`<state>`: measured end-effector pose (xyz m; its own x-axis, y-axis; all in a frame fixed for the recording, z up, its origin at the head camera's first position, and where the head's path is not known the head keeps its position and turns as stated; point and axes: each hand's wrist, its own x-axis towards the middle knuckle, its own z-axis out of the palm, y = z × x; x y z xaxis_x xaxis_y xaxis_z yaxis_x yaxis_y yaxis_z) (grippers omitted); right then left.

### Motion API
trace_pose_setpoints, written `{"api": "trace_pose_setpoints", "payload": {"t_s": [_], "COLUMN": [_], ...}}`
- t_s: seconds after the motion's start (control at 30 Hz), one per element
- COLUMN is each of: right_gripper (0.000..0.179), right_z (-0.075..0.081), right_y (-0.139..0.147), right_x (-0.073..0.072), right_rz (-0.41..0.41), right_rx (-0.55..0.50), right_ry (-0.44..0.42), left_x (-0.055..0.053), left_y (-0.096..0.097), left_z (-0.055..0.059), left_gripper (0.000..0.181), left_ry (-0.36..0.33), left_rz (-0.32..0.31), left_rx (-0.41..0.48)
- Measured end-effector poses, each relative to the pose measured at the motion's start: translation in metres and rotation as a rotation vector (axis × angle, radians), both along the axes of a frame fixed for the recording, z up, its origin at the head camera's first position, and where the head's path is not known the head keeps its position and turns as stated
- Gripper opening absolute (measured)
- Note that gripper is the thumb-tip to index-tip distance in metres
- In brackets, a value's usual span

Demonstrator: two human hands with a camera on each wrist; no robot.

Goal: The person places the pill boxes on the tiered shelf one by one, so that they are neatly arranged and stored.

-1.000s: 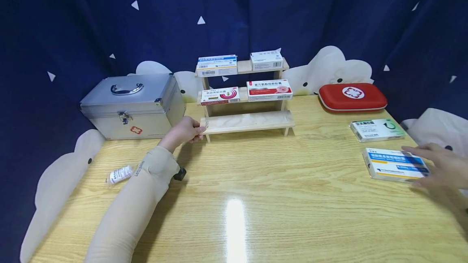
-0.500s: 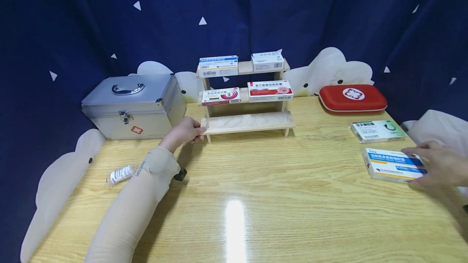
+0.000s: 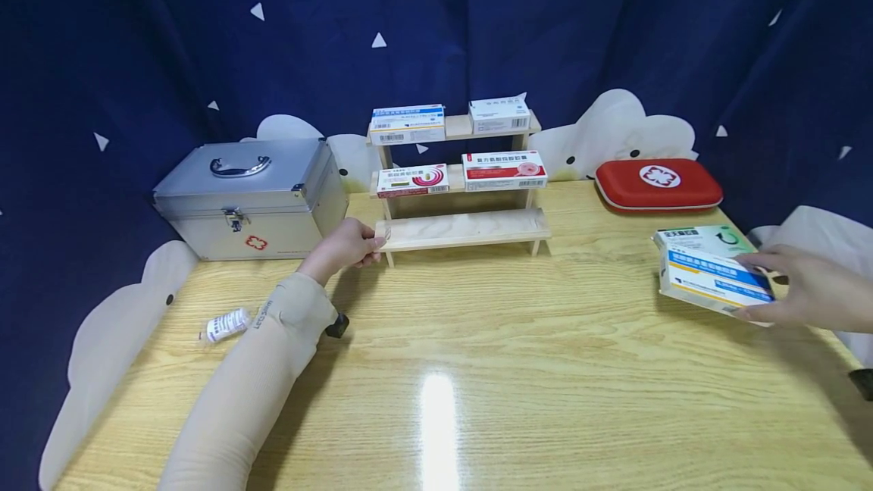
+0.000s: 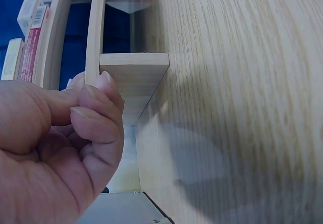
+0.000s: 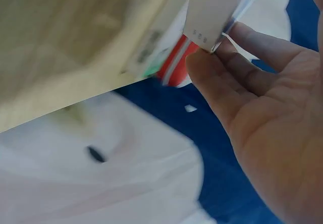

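My left hand (image 3: 346, 242) grips the left end of the lowest step of a wooden display rack (image 3: 464, 229); in the left wrist view, thumb and fingers (image 4: 93, 125) pinch the board's edge beside its leg. At the right, my right hand (image 3: 798, 290) pinches a blue and white medicine box (image 3: 712, 279) by its right end, tilted and lifted off the table. The right wrist view shows thumb and fingertips at the end of the box (image 5: 212, 14). Behind it, partly hidden, lies a green and white medicine box (image 3: 705, 237).
Medicine boxes (image 3: 505, 170) stand on the rack's upper two steps. A silver first-aid case (image 3: 245, 199) is left of the rack, with a small white bottle (image 3: 227, 324) in front. A red zip case (image 3: 658, 184) lies at the back right, before a blue curtain (image 3: 436, 21).
My right hand has taken hold of the blue and white box, raised it and moved it leftward and away from me. My left hand stays on the rack.
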<state>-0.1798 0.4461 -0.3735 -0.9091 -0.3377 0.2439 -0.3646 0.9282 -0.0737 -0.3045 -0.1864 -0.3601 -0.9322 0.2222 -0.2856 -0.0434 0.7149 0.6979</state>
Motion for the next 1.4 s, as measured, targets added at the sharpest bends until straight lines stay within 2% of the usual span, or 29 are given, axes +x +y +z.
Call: {"api": "trace_pose_setpoints", "payload": {"t_s": [0.27,0.63,0.83,0.97,1.2,1.4], "right_gripper": [0.090,0.088,0.087,0.088,0.087,0.086], "right_z": [0.033,0.064,0.068,0.070,0.072,0.071], "right_y": [-0.047,-0.108,-0.140,-0.164,-0.204,-0.232], "right_x": [-0.008,-0.024,-0.035,-0.042,-0.055,-0.066], "right_rz": [0.013,0.062,0.132,0.132,0.160,0.233], "right_rx": [0.010,-0.041,-0.084,-0.094,-0.081,-0.069], "right_ry": [-0.059,-0.159,-0.160,-0.205,-0.242,-0.253], "left_x": [0.001,-0.001,0.000,0.000,-0.001,-0.001], "left_y": [0.000,0.001,0.000,0.000,-0.001,-0.001], "left_z": [0.002,0.001,0.002,0.001,0.000,-0.002], "left_gripper": [0.029,0.030,0.030,0.031,0.030,0.029], "left_ry": [-0.001,0.019,0.022,0.026,0.032,0.025], "left_rz": [0.004,-0.003,-0.010,-0.014,-0.013,-0.002], "left_rx": [0.014,-0.011,-0.012,-0.017,-0.018,0.007]}}
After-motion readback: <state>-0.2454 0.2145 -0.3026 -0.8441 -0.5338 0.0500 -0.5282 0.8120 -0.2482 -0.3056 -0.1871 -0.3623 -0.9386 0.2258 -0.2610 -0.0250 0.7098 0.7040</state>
